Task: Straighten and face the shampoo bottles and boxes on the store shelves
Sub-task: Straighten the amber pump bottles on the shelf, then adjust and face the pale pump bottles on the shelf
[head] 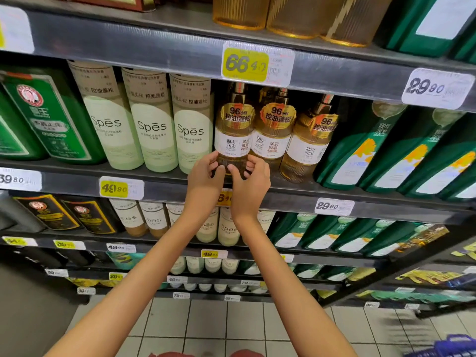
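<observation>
Shampoo bottle [233, 135], amber w/ a gold pump, stands on the shelf [167, 188] right between the two hands; left hand [206, 173] curls round its left flank, right hand [251, 176] round its right flank, thumbs nearly meeting across the front near the base; so both hands grip it, neither is spread. Low, two-sided hold prob. picked so the bottle can be twisted on its base w/o tipping; its white label faces the aisle, so I'd guess the step is a small turn or a nudge to square it w/ the shelf edge.

Just right of the right hand stands the next amber bottle [273, 135], label front, pressed close to the gripped one; beyond it the third amber bottle [309, 143] seems turned off to the right & a bit tilted, likely the next fix. Just left of the left hand: pale green bottles [190, 124], three in a row, upright, labels front, packed tight. Further right of the hands, dark green bottles [360, 150] slant; real lean or lens warp, can't tell. Below the wrists a yellow price tag [224, 198] is half hidden.

Risk: neighbours sit tight, so a big twist could knock them; small moves wanted.
</observation>
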